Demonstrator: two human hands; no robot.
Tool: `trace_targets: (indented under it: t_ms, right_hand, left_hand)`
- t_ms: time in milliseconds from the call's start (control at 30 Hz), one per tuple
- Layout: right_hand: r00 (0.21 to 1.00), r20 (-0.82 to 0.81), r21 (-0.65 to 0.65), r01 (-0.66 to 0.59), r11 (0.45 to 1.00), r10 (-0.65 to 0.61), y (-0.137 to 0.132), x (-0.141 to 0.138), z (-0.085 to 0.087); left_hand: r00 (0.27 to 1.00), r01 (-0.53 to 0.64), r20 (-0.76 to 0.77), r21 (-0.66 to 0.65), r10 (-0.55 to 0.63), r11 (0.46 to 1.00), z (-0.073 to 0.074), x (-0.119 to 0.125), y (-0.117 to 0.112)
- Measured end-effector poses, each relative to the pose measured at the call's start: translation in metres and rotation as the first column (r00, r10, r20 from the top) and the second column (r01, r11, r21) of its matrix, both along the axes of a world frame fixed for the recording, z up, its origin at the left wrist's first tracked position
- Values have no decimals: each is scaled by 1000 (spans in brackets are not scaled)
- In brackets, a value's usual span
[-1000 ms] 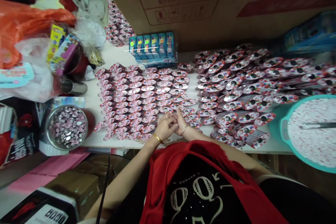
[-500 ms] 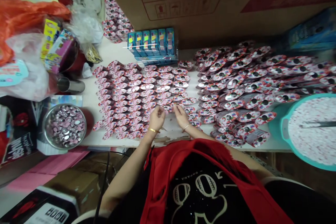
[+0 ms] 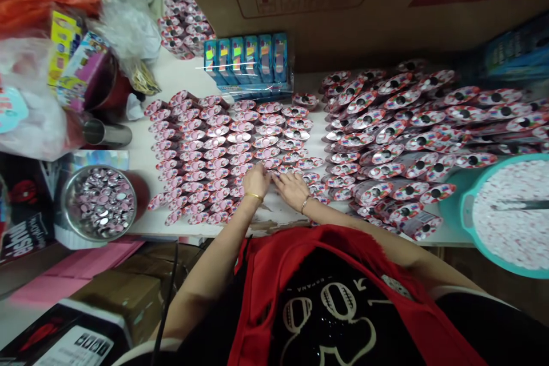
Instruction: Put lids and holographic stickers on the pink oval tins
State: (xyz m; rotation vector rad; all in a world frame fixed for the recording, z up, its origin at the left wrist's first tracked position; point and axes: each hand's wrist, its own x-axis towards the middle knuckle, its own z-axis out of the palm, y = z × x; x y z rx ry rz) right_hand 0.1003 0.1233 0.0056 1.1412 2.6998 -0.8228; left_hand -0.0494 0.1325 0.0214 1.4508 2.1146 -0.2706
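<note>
My left hand is closed, its fingers bunched at the top of a flat, oval-topped red-and-white pack in the front rows; what is pinched there is hidden. Beside it, my right hand reaches in with fingers apart, the foremost one close to my left fingertips. Around my hands stand packed rows of upright packs, many topped with a pink disc. Further right, similar packs show dark round openings. A metal bowl at the left holds many small pink and silver round discs.
A teal basin full of white-and-red bits stands right. Wrapped blue boxes lie behind the rows, before a large cardboard carton. A metal cup and plastic bags crowd the left. The table's front edge is near my body.
My hands have come closer together. My right hand has turned inward, its fingers now pointing toward the left hand. The view has shifted slightly.
</note>
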Motion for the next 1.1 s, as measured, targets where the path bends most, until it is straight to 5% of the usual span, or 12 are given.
trace_targets:
  t_ms: [333,600,733,833,933,1100]
  right_hand:
    - [998,67,-21,1,1000,0,3,-6,4]
    - [995,97,-64,-6,998,12,17,-13,13]
    - [985,3,13,171,985,-171,32,-13,17]
    - [936,-50,135,352,926,-349,50,-18,13]
    - [922,-3,173,381,908,-386,65,-22,3]
    - [911,141,130,371,919,-388,72,-26,-13]
  left_hand:
    - [980,-16,-200,29,22,999,0,-4,7]
    - [983,8,-185,-43,-16,999,-3,-6,24]
    - [989,-8,-147,43,14,999,2,-6,15]
    - [993,-65,-88,188,82,980,4,-6,7]
    - [991,-105,-44,292,123,951,-1,-5,8]
    - [987,-160,25,203,158,966,-17,-5,20]
